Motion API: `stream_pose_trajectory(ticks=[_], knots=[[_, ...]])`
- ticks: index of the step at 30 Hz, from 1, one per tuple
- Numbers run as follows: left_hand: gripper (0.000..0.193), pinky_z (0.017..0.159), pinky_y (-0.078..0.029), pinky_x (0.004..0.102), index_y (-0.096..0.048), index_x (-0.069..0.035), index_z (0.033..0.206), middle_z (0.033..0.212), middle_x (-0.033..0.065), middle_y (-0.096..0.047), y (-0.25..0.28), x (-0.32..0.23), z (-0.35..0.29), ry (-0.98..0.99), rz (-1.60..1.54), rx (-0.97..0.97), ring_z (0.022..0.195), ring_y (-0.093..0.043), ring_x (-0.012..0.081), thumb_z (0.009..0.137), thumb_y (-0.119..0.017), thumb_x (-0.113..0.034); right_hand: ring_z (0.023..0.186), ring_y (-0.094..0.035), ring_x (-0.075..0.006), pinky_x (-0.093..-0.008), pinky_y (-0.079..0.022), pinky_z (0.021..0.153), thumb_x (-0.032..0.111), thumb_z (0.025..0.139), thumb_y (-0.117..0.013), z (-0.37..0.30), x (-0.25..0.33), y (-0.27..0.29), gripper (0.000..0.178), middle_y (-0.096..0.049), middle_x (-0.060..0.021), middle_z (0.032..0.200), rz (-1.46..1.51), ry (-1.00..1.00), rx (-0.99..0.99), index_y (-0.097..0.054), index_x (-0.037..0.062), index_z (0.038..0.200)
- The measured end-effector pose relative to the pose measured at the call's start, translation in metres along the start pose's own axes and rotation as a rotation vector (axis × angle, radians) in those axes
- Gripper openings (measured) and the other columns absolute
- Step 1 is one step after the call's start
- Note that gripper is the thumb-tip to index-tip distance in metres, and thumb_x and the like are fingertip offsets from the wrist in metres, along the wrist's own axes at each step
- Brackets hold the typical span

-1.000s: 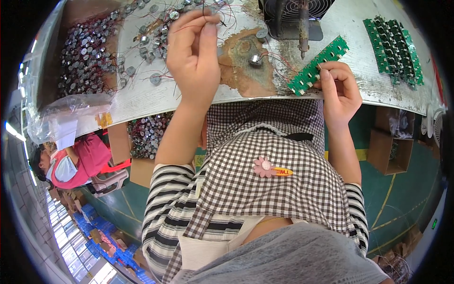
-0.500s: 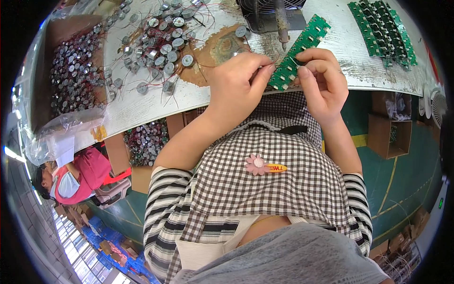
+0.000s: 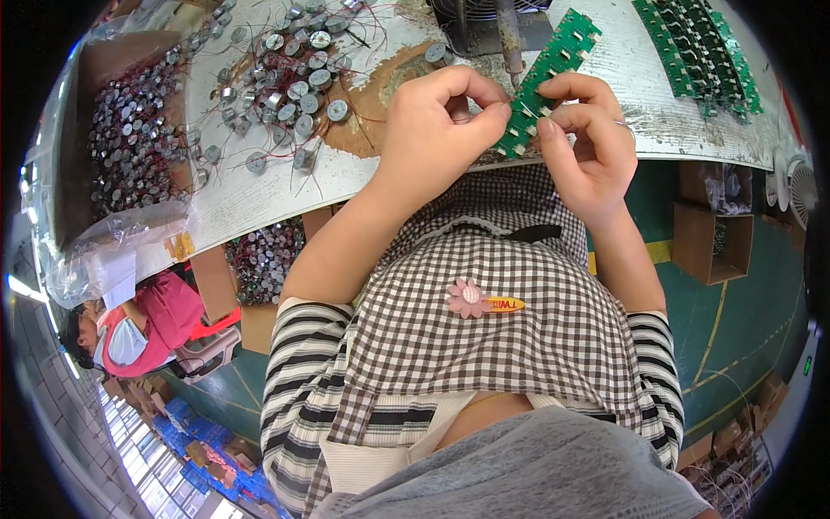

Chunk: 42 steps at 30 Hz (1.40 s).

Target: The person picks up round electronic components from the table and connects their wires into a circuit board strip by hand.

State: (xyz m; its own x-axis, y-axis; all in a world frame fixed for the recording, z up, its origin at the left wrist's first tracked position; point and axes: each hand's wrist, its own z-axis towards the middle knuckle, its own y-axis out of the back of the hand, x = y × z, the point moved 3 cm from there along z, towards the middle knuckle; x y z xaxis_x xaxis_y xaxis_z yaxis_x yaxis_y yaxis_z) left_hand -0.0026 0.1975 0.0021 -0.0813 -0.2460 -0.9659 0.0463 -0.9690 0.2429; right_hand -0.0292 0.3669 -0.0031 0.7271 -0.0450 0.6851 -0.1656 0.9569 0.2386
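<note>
A green circuit board strip [image 3: 563, 49] with small pale parts along it slants between my hands, just beyond the table's near edge. My right hand [image 3: 595, 147] is closed at its right edge, index finger and thumb against the board. My left hand [image 3: 437, 125] is pinched at the board's left edge; what its fingers hold is mostly hidden. The soldering iron [image 3: 509, 39] points down between them, its tip close to my left fingertips and the board. Left of my left hand lies a loose pile of small round motors [image 3: 298, 91] with thin red wires.
An open carton [image 3: 78, 130] full of motors stands at the far left. Several green boards [image 3: 696, 56] lie stacked at the right. A black fan [image 3: 467, 30] sits behind the iron. Below are cartons [image 3: 713, 246], and a person in pink [image 3: 160, 316] sits at the left.
The circuit board and both hands have moved slightly farther away. My left fingertips have come up closer to the iron's tip, and my right fingers have shifted along the board's edge.
</note>
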Motion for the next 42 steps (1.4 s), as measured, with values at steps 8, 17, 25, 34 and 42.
stream_pose_trajectory(ticks=[8, 17, 25, 34, 42], knots=[[0.006, 0.064, -0.046, 0.0195, -0.061, 0.002, 0.079, 0.088, 0.0064, -0.066, -0.003, -0.001, 0.006, 0.068, -0.037, -0.012, 0.071, -0.057, 0.0057, 0.077, -0.065, -0.002, 0.063, -0.060, -0.0121, -0.0207, -0.049, 0.053, -0.005, 0.076, -0.065, 0.002, 0.000, -0.002, 0.008, -0.061, -0.0166, 0.097, -0.038, -0.048, 0.001, -0.057, -0.0038, 0.077], [0.006, 0.049, -0.038, 0.0194, -0.064, 0.001, 0.074, 0.066, 0.0001, -0.061, -0.004, 0.000, -0.002, 0.017, -0.057, -0.077, 0.055, -0.047, 0.0020, 0.070, -0.066, -0.003, 0.067, -0.061, -0.0144, -0.0212, -0.050, 0.054, -0.005, 0.073, -0.066, -0.002, 0.004, -0.005, 0.009, -0.060, -0.0174, 0.099, -0.032, -0.003, 0.036, -0.057, -0.0028, 0.075], [0.007, 0.050, -0.037, 0.0193, -0.063, -0.001, 0.076, 0.065, -0.0022, -0.058, -0.008, 0.005, -0.004, 0.001, -0.161, -0.151, 0.055, -0.044, 0.0019, 0.074, -0.068, -0.005, 0.066, -0.060, -0.0131, -0.0218, -0.050, 0.055, -0.004, 0.077, -0.063, -0.007, 0.002, -0.004, 0.007, -0.061, -0.0184, 0.098, 0.048, -0.091, -0.002, -0.056, -0.0040, 0.079], [0.008, 0.050, -0.037, 0.0198, -0.061, -0.001, 0.074, 0.065, -0.0018, -0.058, -0.009, 0.001, 0.004, -0.070, -0.119, -0.207, 0.056, -0.044, 0.0024, 0.074, -0.067, -0.005, 0.063, -0.061, -0.0118, -0.0211, -0.049, 0.052, -0.006, 0.077, -0.065, 0.004, 0.001, -0.005, 0.008, -0.061, -0.0160, 0.097, -0.062, 0.009, -0.006, -0.057, -0.0041, 0.079], [0.008, 0.049, -0.037, 0.0201, -0.060, -0.001, 0.074, 0.064, -0.0011, -0.058, -0.008, 0.001, -0.004, -0.047, -0.074, -0.213, 0.055, -0.044, 0.0030, 0.073, -0.068, -0.005, 0.064, -0.060, -0.0127, -0.0220, -0.050, 0.053, -0.005, 0.077, -0.066, -0.004, 0.003, -0.008, 0.008, -0.060, -0.0155, 0.096, -0.009, -0.059, -0.001, -0.058, -0.0040, 0.079]])
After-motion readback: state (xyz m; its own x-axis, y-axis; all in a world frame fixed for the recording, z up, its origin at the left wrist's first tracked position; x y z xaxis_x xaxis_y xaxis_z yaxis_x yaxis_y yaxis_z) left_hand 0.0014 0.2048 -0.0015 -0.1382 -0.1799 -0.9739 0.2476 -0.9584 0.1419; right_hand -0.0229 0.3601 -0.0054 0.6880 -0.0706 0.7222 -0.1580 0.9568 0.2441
